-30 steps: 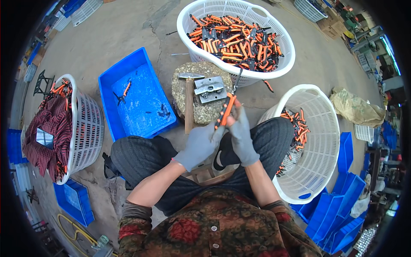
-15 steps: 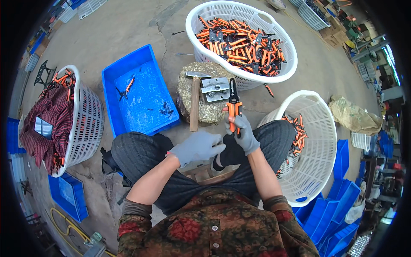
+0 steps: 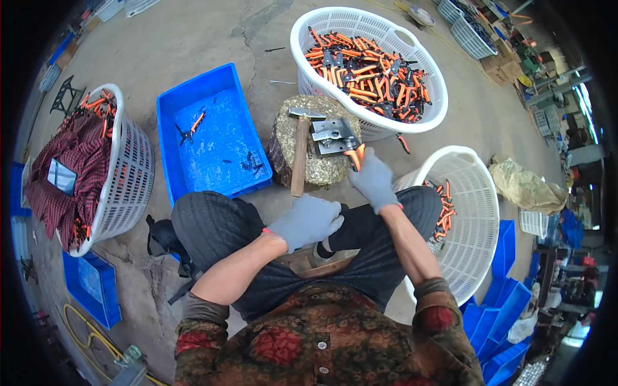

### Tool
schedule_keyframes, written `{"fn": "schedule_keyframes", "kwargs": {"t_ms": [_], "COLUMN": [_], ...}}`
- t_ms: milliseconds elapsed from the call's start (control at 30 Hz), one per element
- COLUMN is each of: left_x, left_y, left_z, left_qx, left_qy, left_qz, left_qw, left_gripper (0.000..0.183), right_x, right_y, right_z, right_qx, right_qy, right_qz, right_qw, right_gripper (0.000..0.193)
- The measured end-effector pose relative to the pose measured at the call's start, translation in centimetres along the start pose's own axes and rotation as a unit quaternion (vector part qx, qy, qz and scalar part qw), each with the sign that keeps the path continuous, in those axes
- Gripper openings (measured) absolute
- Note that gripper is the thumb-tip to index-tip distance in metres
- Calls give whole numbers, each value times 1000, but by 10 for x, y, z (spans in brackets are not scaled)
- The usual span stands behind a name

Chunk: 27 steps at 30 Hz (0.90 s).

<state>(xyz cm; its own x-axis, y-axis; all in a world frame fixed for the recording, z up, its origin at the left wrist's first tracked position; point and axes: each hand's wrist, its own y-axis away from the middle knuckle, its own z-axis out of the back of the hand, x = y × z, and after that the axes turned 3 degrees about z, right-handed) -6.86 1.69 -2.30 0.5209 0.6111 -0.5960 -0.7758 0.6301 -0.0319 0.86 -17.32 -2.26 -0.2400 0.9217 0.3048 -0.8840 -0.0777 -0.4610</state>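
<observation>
My right hand (image 3: 373, 179), in a grey glove, grips wire-stripper pliers (image 3: 355, 158) with orange and black handles. Their dark, blurred jaws reach over the right side of a steel block (image 3: 327, 130); whether they touch it I cannot tell. That block rests on a rough, round stump-like base (image 3: 325, 169). Beside it on the left lies a hammer (image 3: 300, 157), its wooden handle pointing toward me. Above my lap is my left hand (image 3: 306, 222), also gloved, with fingers curled in; anything inside them is hidden.
Beyond the base stands a white basket (image 3: 306, 71) heaped with orange-handled pliers. Another white basket (image 3: 473, 238) is at my right knee. To the left are a blue bin (image 3: 215, 145) holding one pair of pliers and black bits, and a cloth-covered basket (image 3: 132, 186).
My right hand has tipped the pliers from upright to leaning left, bringing their jaws over the steel block. My left hand stays above my lap, its fingers more curled. The whole view has shifted slightly.
</observation>
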Motion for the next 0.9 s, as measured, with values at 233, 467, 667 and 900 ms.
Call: {"fn": "schedule_keyframes", "kwargs": {"t_ms": [233, 467, 667, 900], "left_x": [10, 3, 9, 4], "left_y": [1, -1, -7, -10], "left_z": [1, -10, -4, -1], "left_qx": [-22, -9, -21, 11], "left_qy": [0, -53, -44, -39], "left_qz": [22, -2, 35, 39], "left_qw": [1000, 999, 998, 998], "left_gripper": [26, 25, 24, 28], "right_x": [52, 20, 12, 27], "right_y": [-54, -9, -25, -31], "right_z": [74, 19, 18, 35], "right_qx": [-201, 212, 29, 288], "right_qy": [-212, -37, -60, -110], "right_qz": [-94, -71, -60, -131], "right_qw": [952, 974, 996, 942], "right_gripper": [39, 48, 44, 62]}}
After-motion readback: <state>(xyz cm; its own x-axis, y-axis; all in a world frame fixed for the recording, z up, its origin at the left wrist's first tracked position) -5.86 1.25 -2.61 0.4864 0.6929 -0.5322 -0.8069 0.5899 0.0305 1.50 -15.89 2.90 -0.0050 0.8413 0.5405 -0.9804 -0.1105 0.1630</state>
